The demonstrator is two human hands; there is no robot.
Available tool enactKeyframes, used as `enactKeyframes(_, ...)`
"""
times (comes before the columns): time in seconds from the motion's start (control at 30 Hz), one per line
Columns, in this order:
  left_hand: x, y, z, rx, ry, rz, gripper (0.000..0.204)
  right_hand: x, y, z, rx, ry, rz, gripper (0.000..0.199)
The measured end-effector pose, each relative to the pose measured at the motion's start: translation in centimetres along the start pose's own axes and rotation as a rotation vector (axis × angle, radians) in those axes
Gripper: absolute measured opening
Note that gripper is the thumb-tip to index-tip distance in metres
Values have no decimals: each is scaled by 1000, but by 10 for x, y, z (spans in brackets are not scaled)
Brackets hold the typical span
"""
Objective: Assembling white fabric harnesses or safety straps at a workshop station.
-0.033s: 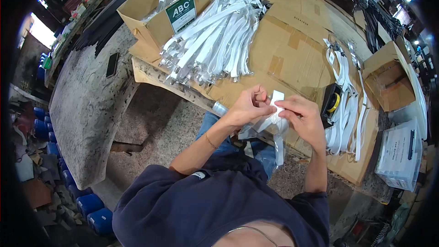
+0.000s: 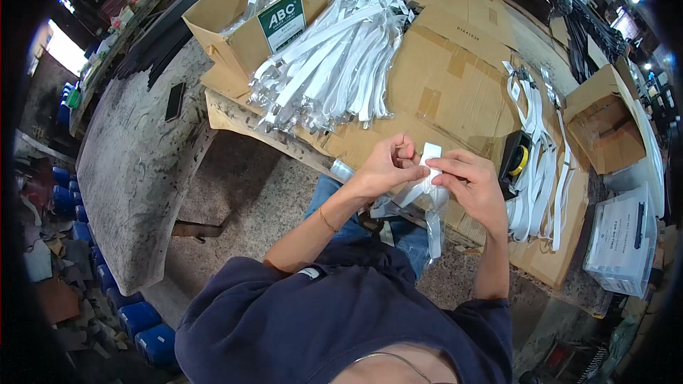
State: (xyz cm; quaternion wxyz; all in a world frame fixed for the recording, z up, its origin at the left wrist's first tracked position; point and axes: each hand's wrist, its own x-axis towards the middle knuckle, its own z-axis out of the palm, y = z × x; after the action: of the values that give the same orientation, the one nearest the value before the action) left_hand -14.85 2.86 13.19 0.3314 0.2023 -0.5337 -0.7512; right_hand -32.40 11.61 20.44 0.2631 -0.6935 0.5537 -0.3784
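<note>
Over the near edge of the cardboard-covered table, my left hand (image 2: 388, 168) and my right hand (image 2: 471, 186) meet with pinched fingers on a white belt (image 2: 430, 153). Its flat white end sticks up between my fingertips. Below my hands, a clear plastic sleeve (image 2: 435, 231) hangs down around part of the belt. Some of the belt is hidden behind my fingers. A large pile of white belts in clear sleeves (image 2: 341, 57) lies beyond my left hand. To the right of my right hand lie loose white belts (image 2: 530, 185) with metal parts at their far ends.
A black tape dispenser with a yellow core (image 2: 521, 161) stands beside the loose belts. An open carton (image 2: 235, 50) holds more sleeved belts at the far left. Another open carton (image 2: 605, 124) and a clear plastic box (image 2: 617, 242) sit right. A phone (image 2: 174, 102) lies on the grey left surface.
</note>
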Motion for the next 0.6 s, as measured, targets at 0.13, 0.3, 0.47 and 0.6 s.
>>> enactKeyframes(0.13,0,1,2,1,9,-40,31,0,-1,-4,-36,-61,-76,16)
enactKeyframes(0.3,0,7,4,-28,14,-13,32,4,2,-4,51,-67,-7,13)
enactKeyframes(0.47,-2,21,13,83,66,-51,28,9,-1,2,30,-60,11,13)
enactKeyframes(0.6,3,7,6,-58,49,-36,29,9,1,9,149,29,58,11)
